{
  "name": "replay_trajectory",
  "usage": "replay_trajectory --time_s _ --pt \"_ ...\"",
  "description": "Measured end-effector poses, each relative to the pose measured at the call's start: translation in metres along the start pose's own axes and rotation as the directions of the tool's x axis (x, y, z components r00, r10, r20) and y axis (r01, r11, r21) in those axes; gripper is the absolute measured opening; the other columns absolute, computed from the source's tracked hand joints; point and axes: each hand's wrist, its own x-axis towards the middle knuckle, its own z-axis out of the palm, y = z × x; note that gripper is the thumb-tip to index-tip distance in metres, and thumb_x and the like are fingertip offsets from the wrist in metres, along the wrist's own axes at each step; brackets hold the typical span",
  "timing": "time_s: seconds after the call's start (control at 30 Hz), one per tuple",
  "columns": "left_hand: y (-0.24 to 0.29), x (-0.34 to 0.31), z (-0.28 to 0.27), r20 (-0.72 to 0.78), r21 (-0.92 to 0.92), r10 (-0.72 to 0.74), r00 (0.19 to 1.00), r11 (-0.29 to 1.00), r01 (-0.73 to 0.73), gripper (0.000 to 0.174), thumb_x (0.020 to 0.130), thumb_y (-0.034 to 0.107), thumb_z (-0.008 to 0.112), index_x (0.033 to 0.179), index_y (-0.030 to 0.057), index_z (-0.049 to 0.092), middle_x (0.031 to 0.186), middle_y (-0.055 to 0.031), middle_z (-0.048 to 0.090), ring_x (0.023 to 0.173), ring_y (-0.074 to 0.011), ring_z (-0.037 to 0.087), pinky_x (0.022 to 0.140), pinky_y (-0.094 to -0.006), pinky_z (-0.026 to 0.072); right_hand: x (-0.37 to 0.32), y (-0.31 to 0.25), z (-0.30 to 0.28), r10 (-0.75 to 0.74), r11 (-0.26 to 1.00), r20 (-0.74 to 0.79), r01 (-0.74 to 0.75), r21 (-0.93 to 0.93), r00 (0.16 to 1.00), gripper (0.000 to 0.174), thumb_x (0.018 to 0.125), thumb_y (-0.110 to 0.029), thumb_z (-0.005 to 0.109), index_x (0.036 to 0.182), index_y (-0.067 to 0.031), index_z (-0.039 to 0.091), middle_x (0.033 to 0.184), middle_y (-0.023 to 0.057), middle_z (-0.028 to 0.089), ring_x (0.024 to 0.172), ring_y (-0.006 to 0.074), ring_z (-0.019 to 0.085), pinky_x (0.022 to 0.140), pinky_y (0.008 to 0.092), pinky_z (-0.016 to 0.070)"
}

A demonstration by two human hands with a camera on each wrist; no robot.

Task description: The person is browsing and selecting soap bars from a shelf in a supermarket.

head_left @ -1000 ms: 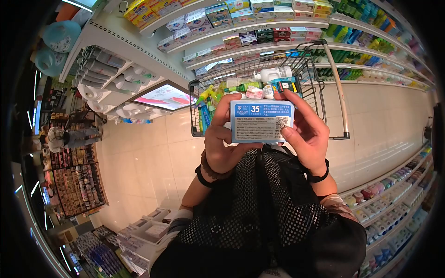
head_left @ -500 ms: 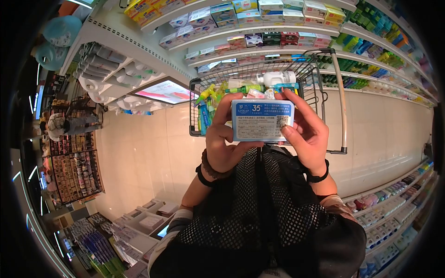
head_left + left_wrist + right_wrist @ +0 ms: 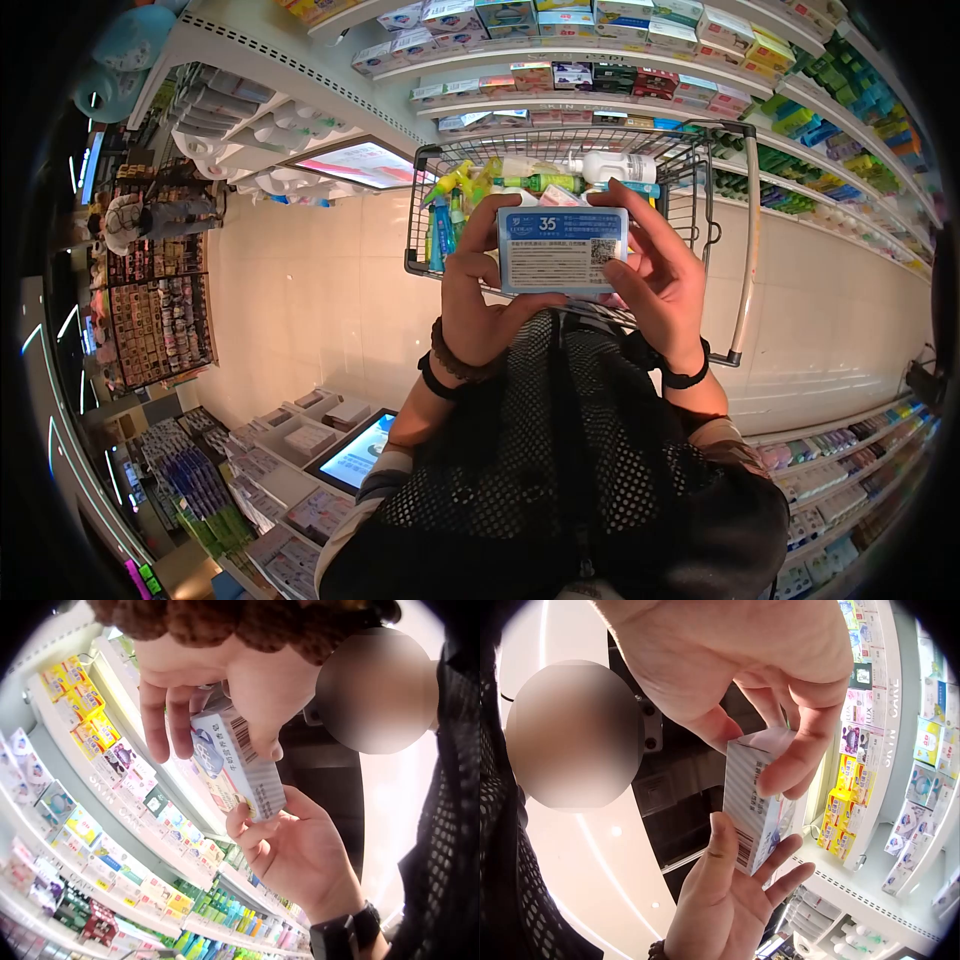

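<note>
Both hands hold a small blue-and-white soap box [image 3: 562,252] up in front of the chest, its printed back with a QR code facing the head camera. My left hand [image 3: 474,305] grips the box's left end, thumb below and index finger up at the top corner. At the other end my right hand [image 3: 662,275] pinches it, thumb on the printed face near the QR code. In the left wrist view, the box [image 3: 238,765] shows a barcode on its striped side. The right wrist view shows the box [image 3: 754,802] between the fingers of both hands.
Beyond the hands stands a wire shopping cart [image 3: 748,300], holding a white bottle [image 3: 612,166] and several green and yellow bottles [image 3: 462,185]. Shelves [image 3: 600,45] of boxed goods line the far side. A lit screen [image 3: 358,452] sits by trays at lower left; a person [image 3: 130,222] stands far left.
The head view has turned, shifting shelves and cart rightward at the right side, and a lit screen has come into view at lower left. Both hands keep their hold on the box, now slightly higher.
</note>
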Motion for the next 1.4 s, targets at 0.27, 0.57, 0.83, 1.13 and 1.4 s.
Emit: replay_trajectory --time_s 0.27,0.57,0.83,1.13,1.4 --pt "0.025 0.013 -0.008 0.136 0.637 -0.167 0.977 0.770 0.043 0.086 0.064 0.014 0.095 0.133 0.0062 0.045 0.141 -0.0226 0.052 0.130 -0.0372 0.054 0.106 -0.0473 0.0458 0.005 -0.004 0.000 -0.120 0.893 0.157 0.176 -0.414 0.980 0.078 0.089 -0.004 0.066 0.158 -0.0034 0.030 0.148 0.0273 0.049 0.121 0.0279 0.063 0.105 0.0390 0.0463" --pt "-0.018 -0.006 -0.022 0.243 -0.495 -0.267 0.932 0.792 0.356 0.086 0.073 -0.003 0.086 0.136 0.0138 0.032 0.153 -0.0221 0.041 0.139 -0.0345 0.048 0.111 -0.0479 0.0470 0.012 0.021 0.019 -0.344 0.936 0.119 0.350 -0.030 0.931 0.058 0.092 0.003 0.053 0.149 0.0033 0.039 0.137 0.0195 0.059 0.120 0.0248 0.064 0.106 0.0407 0.0456" --pt "-0.033 -0.014 -0.039 0.257 -0.421 -0.260 0.931 0.837 0.350 0.088 0.069 -0.002 0.089 0.139 0.0097 0.036 0.159 -0.0214 0.034 0.138 -0.0272 0.048 0.107 -0.0432 0.0508 0.018 0.042 0.033 -0.066 0.940 0.059 0.082 -0.332 0.996 0.051 0.088 -0.005 0.070 0.138 -0.0035 0.058 0.124 0.0110 0.066 0.103 0.0199 0.065 0.086 0.0322 0.0531" --pt "-0.136 -0.114 -0.096 0.359 0.523 -0.757 0.546 0.648 0.554 0.104 0.081 0.028 0.085 0.158 0.0008 0.021 0.148 -0.0232 0.049 0.119 -0.0296 0.065 0.102 -0.0403 0.0525 0.006 0.239 -0.070 0.488 0.636 -0.076 -0.414 -0.651 0.869 0.045 0.082 -0.015 0.079 0.124 -0.0025 0.070 0.107 0.0176 0.069 0.091 0.0266 0.068 0.084 0.0354 0.0527" --pt "-0.132 -0.154 -0.145 0.202 0.679 -0.956 0.213 0.293 0.673 0.074 0.093 0.039 0.071 0.152 0.0046 0.041 0.146 -0.0209 0.054 0.108 -0.0320 0.070 0.092 -0.0400 0.0558 -0.052 0.291 -0.199 0.507 0.131 -0.259 -0.371 -0.919 0.822 0.028 0.077 -0.005 0.066 0.104 -0.0067 0.076 0.115 0.0213 0.070 0.106 0.0394 0.066 0.088 0.0463 0.0552"
